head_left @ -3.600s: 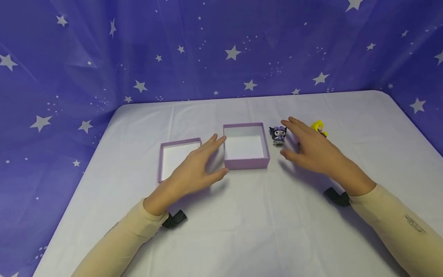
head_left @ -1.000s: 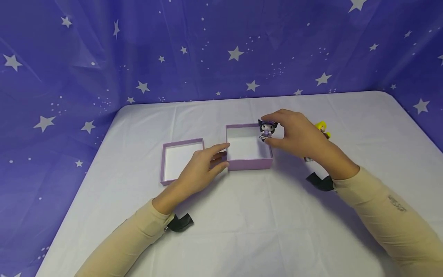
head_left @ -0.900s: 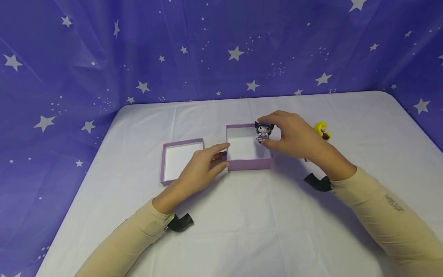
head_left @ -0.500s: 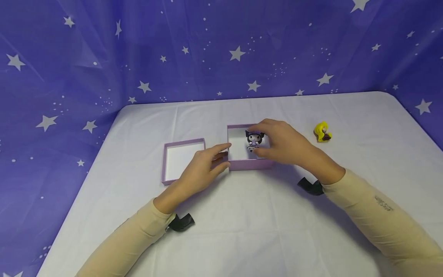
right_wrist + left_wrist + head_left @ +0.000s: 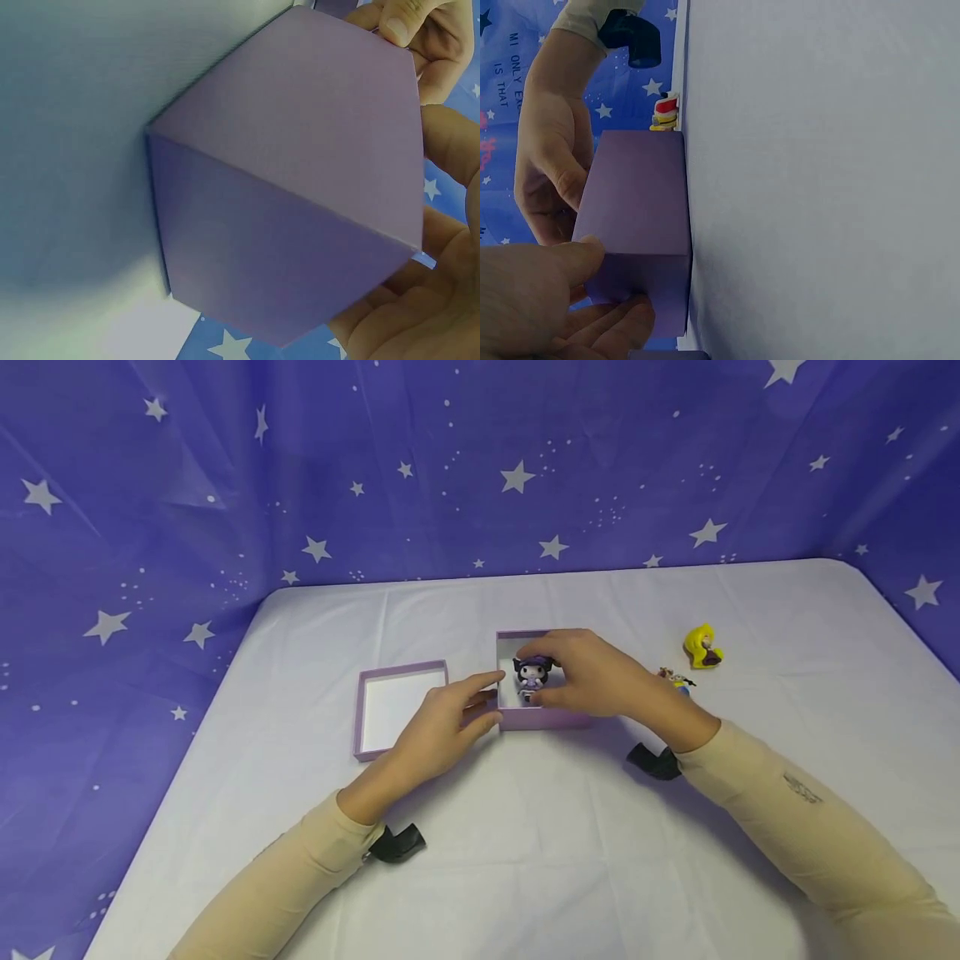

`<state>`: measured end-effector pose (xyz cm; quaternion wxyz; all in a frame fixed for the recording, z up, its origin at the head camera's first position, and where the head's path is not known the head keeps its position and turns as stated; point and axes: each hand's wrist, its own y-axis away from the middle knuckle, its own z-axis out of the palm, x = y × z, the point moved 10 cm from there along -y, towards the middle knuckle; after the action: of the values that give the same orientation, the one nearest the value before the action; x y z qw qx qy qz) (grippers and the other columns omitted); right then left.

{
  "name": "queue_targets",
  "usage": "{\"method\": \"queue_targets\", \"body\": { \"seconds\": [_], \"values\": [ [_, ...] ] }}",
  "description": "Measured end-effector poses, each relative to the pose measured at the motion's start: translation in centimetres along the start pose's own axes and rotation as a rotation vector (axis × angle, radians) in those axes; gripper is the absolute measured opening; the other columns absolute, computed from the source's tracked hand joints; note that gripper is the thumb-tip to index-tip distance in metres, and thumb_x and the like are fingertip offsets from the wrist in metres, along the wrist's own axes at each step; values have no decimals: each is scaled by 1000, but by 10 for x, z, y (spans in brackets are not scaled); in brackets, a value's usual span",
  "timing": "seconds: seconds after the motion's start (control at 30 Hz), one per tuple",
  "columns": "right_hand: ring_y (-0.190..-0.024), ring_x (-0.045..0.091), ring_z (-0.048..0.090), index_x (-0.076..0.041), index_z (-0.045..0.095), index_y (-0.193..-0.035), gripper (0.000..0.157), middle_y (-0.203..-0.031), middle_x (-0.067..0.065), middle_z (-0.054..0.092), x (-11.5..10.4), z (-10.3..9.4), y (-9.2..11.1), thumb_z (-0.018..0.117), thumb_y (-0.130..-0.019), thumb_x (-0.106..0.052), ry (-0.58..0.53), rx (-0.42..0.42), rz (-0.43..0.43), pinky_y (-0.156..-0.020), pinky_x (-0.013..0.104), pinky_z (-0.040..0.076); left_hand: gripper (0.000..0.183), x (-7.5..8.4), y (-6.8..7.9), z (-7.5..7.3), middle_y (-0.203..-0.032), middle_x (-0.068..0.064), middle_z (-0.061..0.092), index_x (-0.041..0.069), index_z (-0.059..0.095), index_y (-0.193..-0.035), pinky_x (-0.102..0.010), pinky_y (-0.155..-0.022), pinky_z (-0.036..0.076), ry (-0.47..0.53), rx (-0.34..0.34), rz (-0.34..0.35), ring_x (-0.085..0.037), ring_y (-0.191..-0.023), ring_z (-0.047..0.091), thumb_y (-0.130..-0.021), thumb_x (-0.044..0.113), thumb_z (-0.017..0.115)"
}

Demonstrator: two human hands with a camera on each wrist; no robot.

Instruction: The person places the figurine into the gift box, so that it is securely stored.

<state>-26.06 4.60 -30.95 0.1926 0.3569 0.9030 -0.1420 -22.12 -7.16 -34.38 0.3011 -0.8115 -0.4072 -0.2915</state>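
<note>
A small toy figurine (image 5: 532, 677) with a black-eared hood and a purple outfit is held upright inside the open purple box (image 5: 543, 719), near its left wall. My right hand (image 5: 592, 677) reaches over the box's right side and pinches the figurine between thumb and fingers. Against the left wall of the box rests my left hand (image 5: 442, 722), its fingers fairly straight. In the left wrist view, the left thumb (image 5: 585, 255) touches the box's corner. The box walls hide the figurine in both wrist views.
The box lid (image 5: 362, 718) lies inside-up on the white tablecloth, left of the box. Right of the box are a yellow-haired figurine (image 5: 702, 647) and a small multicoloured figurine (image 5: 680, 682), partly behind the right arm. A blue star-patterned curtain (image 5: 420, 527) stands behind the table.
My right hand has picked up the black-hooded figurine from the table and carried it left and down into the box. My left hand has come against the box's left wall.
</note>
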Motion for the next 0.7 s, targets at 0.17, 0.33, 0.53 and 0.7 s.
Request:
{"method": "queue_targets", "body": {
  "seconds": [0.17, 0.33, 0.53, 0.7],
  "values": [
    [-99, 16, 61, -8, 67, -120, 48, -109, 0, 67, 2, 6, -6, 82, -76, -22, -41, -41, 10, -88, 37, 53, 50, 0, 0, 1, -137, -11, 55, 2, 50, -140, -23, -98, 49, 17, 4, -2, -19, -116, 60, -93, 8, 67],
    [-95, 16, 62, -9, 68, -118, 45, -110, 0, 68, 3, 12, -14, 81, -76, -21, -50, -89, 8, -84, 37, 53, 51, 1, 0, 0, -136, -13, 56, 2, 51, -139, -23, -96, 50, 10, 15, 2, -20, -115, 61, -92, 7, 68],
    [-91, 14, 63, -9, 69, -114, 41, -105, -1, 68, 2, 23, -26, 81, -76, -17, -45, -145, -12, -80, 33, 54, 51, 2, 0, -1, -137, -12, 56, 2, 51, -139, -23, -96, 50, 8, 21, 8, -21, -115, 61, -91, 6, 69],
    [-85, 13, 62, -10, 70, -110, 37, -98, -2, 68, 5, 32, -31, 83, -75, -15, -31, -177, 22, -76, 31, 55, 50, 1, 0, -1, -137, -12, 55, 1, 52, -138, -22, -96, 50, 14, 19, 11, -20, -115, 61, -92, 7, 68]
  ]
}}
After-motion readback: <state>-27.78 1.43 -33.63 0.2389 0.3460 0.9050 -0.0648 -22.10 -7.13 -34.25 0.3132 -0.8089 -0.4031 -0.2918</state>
